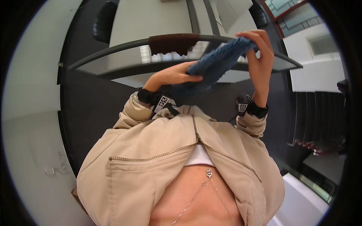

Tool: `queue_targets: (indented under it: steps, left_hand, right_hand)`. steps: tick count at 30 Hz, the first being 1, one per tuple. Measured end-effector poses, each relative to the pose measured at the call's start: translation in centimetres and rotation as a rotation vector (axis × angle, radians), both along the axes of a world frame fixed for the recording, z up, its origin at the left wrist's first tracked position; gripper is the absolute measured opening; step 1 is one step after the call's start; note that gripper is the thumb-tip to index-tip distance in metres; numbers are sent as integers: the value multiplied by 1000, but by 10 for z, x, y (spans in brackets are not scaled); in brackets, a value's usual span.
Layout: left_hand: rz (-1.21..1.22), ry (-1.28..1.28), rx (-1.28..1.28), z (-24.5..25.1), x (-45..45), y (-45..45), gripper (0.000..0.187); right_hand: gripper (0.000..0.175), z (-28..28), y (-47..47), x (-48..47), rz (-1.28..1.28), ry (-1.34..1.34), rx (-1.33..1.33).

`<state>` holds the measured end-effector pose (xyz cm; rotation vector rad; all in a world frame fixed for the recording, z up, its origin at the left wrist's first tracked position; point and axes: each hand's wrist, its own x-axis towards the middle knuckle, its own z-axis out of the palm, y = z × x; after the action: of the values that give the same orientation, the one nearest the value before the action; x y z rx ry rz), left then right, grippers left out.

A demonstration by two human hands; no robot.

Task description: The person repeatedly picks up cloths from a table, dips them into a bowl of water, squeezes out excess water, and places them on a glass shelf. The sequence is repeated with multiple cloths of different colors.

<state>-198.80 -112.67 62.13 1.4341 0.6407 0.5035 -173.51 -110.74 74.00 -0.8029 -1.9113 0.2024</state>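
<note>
A fluffy blue cloth [219, 60] is stretched at a slant between my two hands, in front of a glass panel with a dark frame. My left hand [176, 74] grips its lower left end, thumb on the near side. The upper right end is held by my right hand [260, 46], with the fingers bent over the top. Over the panel's top rail [127, 43] hangs a dark brown cloth [173, 43] with a wavy lower edge, to the left of the blue one. Both wrists wear black bands with small devices.
Behind the panel lies a pale tabletop [150, 19], with a black chair [104, 22] at its left. A white cabinet [314, 53] stands at the right. Dark floor [90, 104] surrounds me, and a pale wall [31, 107] runs along the left.
</note>
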Motion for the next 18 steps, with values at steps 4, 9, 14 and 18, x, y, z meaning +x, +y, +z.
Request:
queue_targets:
  steps: [4, 9, 14, 18]
  left_hand:
    - [45, -4, -200, -81, 56, 40, 47]
    - [140, -209, -463, -155, 95, 53, 45]
    - [49, -194, -343, -170, 156, 61, 47]
    - [112, -14, -245, -208, 232, 67, 50]
  right_hand:
    - [38, -145, 55, 62, -223, -270, -161]
    - [42, -287, 48, 148, 162, -298, -939]
    - [63, -316, 11, 161, 450, 269, -1436]
    - [44, -361, 11, 218, 284, 503, -1295]
